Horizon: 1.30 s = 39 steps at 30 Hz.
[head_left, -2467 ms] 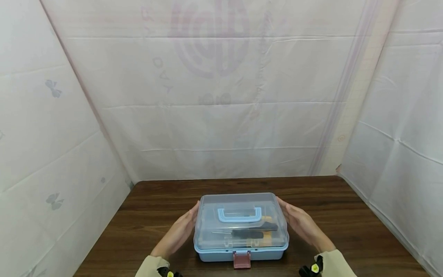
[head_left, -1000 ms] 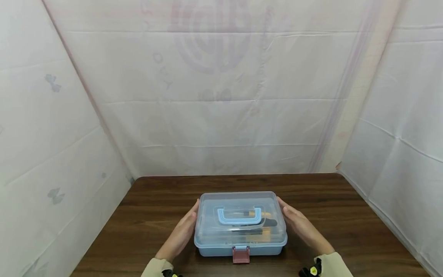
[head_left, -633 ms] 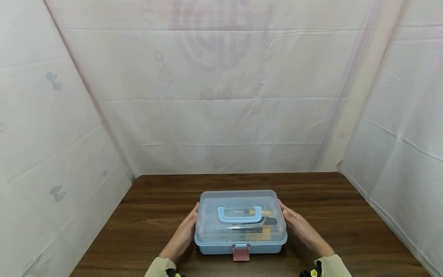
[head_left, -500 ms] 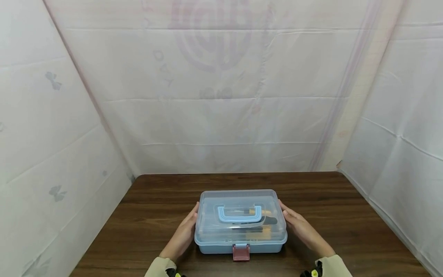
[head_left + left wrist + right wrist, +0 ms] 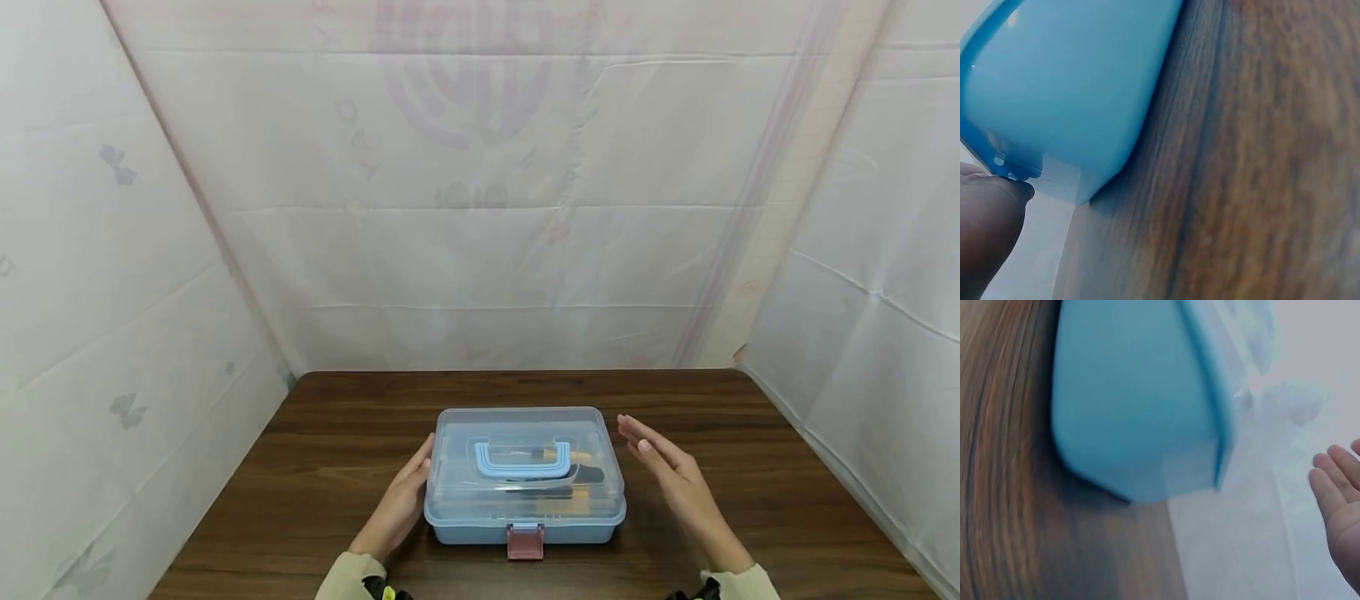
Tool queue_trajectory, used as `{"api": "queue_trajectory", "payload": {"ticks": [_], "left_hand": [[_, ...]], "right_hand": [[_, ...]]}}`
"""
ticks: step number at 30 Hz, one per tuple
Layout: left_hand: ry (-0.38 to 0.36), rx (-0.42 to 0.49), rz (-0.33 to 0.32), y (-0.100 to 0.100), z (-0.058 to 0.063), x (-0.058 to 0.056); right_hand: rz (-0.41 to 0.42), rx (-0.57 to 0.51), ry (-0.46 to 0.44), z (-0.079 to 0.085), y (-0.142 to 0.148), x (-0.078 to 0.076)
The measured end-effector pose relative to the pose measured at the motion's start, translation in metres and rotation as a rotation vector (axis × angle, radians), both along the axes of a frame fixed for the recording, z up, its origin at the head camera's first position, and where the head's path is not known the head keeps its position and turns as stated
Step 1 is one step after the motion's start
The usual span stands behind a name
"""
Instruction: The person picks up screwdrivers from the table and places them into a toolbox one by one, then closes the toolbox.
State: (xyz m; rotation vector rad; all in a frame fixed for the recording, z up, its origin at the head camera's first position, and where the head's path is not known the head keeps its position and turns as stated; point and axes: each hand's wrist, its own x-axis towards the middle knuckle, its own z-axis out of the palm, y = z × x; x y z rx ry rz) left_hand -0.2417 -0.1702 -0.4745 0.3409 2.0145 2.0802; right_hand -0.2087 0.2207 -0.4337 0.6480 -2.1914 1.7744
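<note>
A light-blue plastic toolbox (image 5: 456,533) with a clear lid, a blue handle (image 5: 523,472) and a dull-pink front latch (image 5: 525,542) sits closed on the table. Through the lid show dark and yellow-orange tool shapes. My left hand (image 5: 396,508) lies along the box's left side with straight fingers; in the left wrist view a fingertip (image 5: 997,206) meets the rim of the blue side wall (image 5: 1072,87). Off the box's right side, my right hand (image 5: 678,483) is held up with extended fingers, a gap between it and the box; the right wrist view shows its fingers (image 5: 1330,490) apart from the box.
The dark wood-grain table (image 5: 330,467) runs back to a white sheet wall (image 5: 480,258). More white sheeting hangs at the left (image 5: 112,333) and right (image 5: 877,358) of the table.
My right hand has come away from the box's right side and moved to the right. The left hand stays at its side. The view has tilted slightly.
</note>
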Motion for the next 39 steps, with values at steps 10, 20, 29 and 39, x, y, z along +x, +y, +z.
{"api": "queue_trajectory", "payload": {"ticks": [10, 20, 29, 39], "left_hand": [[-0.006, 0.027, 0.007, 0.0, -0.003, -0.002], [-0.019, 0.039, 0.021, 0.002, -0.005, -0.001], [-0.026, 0.048, 0.026, 0.002, -0.005, 0.001], [-0.023, 0.048, 0.001, -0.001, -0.006, -0.001]], "right_hand": [[0.199, -0.111, -0.01, 0.017, -0.015, 0.02], [0.513, -0.161, 0.018, 0.01, -0.032, 0.028], [0.6, -0.065, -0.18, -0.011, -0.047, 0.033], [0.624, 0.054, -0.445, -0.038, -0.054, 0.03]]}}
